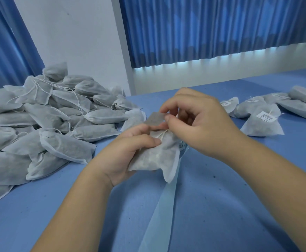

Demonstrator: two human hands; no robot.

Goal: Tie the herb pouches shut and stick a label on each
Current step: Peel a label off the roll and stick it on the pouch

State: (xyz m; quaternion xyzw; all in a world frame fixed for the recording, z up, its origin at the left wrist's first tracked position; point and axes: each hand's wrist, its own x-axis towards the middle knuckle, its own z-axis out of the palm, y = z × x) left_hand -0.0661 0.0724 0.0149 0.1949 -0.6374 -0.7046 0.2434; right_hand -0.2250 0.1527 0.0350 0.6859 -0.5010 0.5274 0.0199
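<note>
1 pouch [155,157] in left hand [128,151]; right hand [199,120] pinches label [154,118]; pile [48,124] left.

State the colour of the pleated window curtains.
Blue: the pleated fabric curtains show best in the head view.

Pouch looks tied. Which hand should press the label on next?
Right. The right hand pinches the label just above the knotted string, so it likely only needs to lower and press. The left hand is wrapped round the pouch and should steady it.
</note>
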